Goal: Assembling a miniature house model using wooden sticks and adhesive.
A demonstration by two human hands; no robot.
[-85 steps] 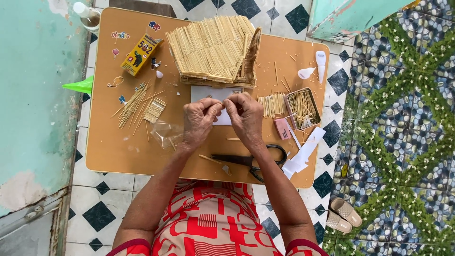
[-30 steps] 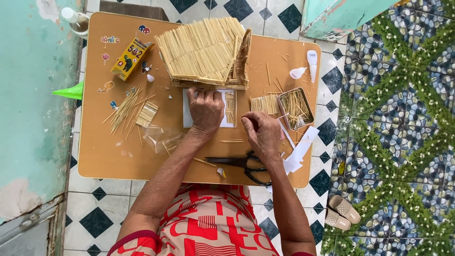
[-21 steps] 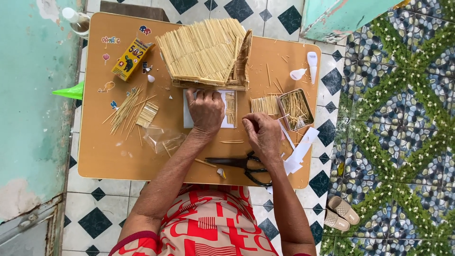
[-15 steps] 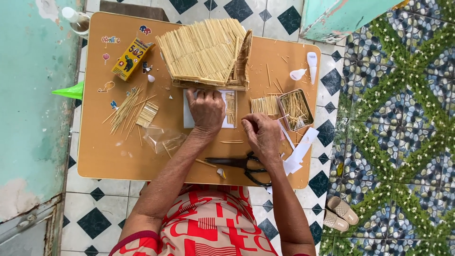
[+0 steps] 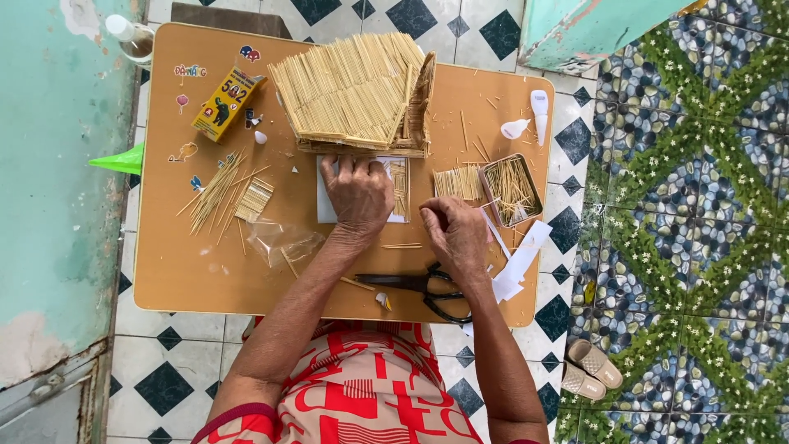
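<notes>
Covering white card (image 5: 327,196): left hand (image 5: 357,193) | right hand (image 5: 457,237) grip unclear

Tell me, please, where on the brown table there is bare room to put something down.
The near-left corner of the brown wooden table is bare, between the clear plastic wrapper and the table edge. A smaller patch lies between the stick-built model roof and the white glue bottle. It is crowded around the right hand, black scissors and metal tin.
</notes>
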